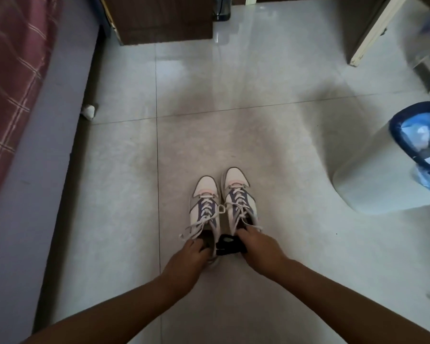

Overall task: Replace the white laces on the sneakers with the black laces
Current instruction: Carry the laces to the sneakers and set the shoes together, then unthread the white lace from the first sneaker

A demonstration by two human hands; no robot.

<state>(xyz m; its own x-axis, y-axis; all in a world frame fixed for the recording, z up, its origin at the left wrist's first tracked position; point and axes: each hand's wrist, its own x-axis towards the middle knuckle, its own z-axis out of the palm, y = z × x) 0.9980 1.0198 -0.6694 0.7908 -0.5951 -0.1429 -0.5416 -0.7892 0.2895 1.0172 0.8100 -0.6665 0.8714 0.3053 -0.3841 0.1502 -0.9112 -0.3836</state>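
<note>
Nearest, the left hand [189, 254] curls its fingers into the heel opening of the left sneaker [204, 207], while the right hand [255, 247] grips the heel of the right sneaker [238, 194] together with a bundle of black laces [230, 245] lying between the two hands. Both sneakers stand side by side on the tiled floor [233, 120], toes pointing away, white laces [196, 227] threaded but loose. Farther off, a white bin [372, 175] stands at the floor's right edge and a bed [15, 83] runs along its left.

Home bedroom: plaid bedding [8, 78] at left, tiled floor [233, 115], lined waste bin [382, 165].
</note>
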